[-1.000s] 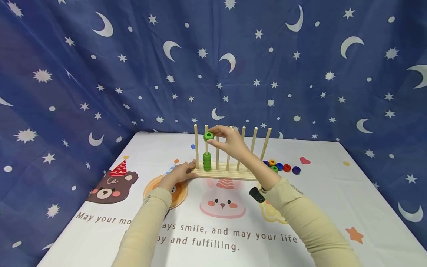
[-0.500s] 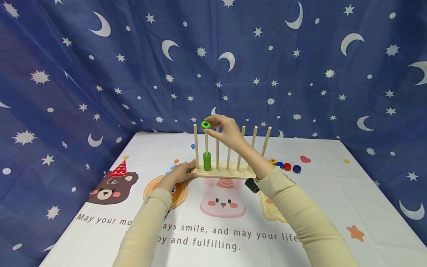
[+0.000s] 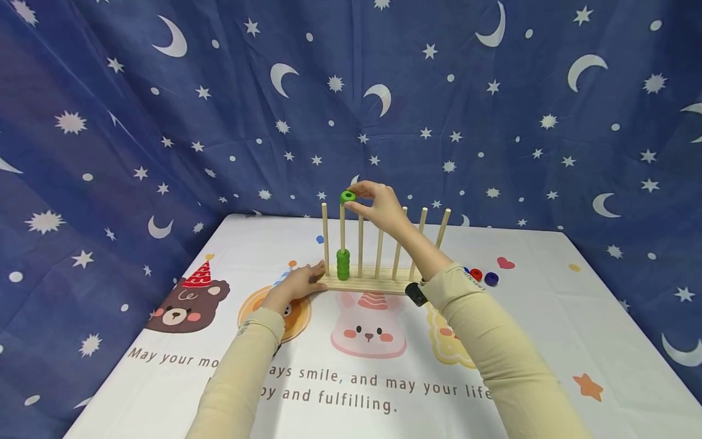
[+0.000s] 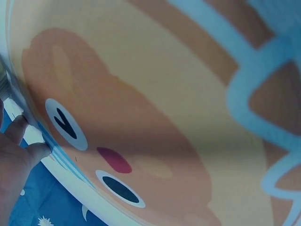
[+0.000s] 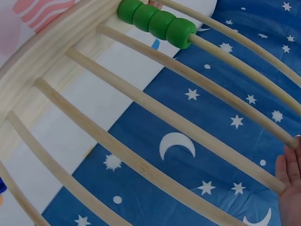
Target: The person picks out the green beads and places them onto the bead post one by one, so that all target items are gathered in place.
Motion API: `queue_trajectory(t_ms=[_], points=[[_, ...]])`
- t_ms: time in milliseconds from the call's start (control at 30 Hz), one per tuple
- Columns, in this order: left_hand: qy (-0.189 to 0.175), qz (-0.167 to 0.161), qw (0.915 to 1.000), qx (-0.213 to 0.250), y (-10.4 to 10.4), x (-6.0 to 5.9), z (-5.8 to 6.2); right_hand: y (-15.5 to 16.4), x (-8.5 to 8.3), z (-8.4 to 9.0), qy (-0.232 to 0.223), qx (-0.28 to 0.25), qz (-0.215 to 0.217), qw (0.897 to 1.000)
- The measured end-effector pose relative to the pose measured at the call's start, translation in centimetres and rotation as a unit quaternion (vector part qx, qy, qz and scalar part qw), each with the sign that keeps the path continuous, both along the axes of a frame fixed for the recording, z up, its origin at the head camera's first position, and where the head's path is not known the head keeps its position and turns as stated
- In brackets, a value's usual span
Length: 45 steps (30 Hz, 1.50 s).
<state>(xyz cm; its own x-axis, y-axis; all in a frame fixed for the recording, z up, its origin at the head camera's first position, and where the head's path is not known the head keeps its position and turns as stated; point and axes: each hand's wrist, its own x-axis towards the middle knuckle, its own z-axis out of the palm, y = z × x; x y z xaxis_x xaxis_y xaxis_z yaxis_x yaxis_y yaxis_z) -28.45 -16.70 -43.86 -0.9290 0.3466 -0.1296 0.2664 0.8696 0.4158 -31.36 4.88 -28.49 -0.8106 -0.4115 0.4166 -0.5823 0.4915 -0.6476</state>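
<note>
My right hand (image 3: 384,210) pinches a green bead (image 3: 344,200) between thumb and fingers, right at the tip of the second peg from the left. Lower on that peg sits a stack of green beads (image 3: 343,265), which the right wrist view shows as a row of rounded green beads (image 5: 157,22). The pegs rise from a pale wooden bead rack (image 3: 367,284). My left hand (image 3: 296,285) holds the rack's left end, thumb along the front and fingers behind. In the right wrist view the held bead is out of sight, with part of the right hand (image 5: 292,188) at the edge.
To the right of the rack lie a red bead (image 3: 476,275) and a dark blue bead (image 3: 491,278); the right sleeve (image 3: 466,305) partly covers others. A white printed tablecloth (image 3: 526,341) spreads beneath. Behind hangs a dark blue curtain (image 3: 219,110) with moons and stars.
My right hand has lifted the green bead from in front of the second peg up to its tip. The left hand stays on the rack's end; the stack is unchanged.
</note>
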Motion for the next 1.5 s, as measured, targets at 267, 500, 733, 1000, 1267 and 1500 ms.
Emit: queue_trajectory(t_ms=[267,500,733,1000,1267,1500], points=[[-0.002,-0.003,1.0,-0.002,0.1,0.0,-0.1,-0.3,-0.3,-0.4,0.003,-0.002,-0.001,1.0],[-0.002,-0.001,1.0,-0.006,0.0,0.0,0.0,-0.7,-0.2,-0.2,0.012,0.016,-0.005,1.0],[-0.01,0.001,0.9999,-0.003,0.1,-0.1,0.0,-0.7,-0.3,-0.3,0.017,0.051,0.0,0.999],[-0.013,0.004,0.9999,-0.005,0.1,0.0,0.2,-0.3,-0.2,-0.2,0.031,0.077,0.005,0.997],[-0.015,0.009,0.9998,-0.005,0.0,-0.3,0.4,0.6,-0.1,0.1,0.024,0.048,0.029,0.998],[-0.008,-0.008,0.9999,-0.011,-0.2,-0.2,0.0,2.6,1.4,-0.4,0.044,0.016,0.021,0.999]])
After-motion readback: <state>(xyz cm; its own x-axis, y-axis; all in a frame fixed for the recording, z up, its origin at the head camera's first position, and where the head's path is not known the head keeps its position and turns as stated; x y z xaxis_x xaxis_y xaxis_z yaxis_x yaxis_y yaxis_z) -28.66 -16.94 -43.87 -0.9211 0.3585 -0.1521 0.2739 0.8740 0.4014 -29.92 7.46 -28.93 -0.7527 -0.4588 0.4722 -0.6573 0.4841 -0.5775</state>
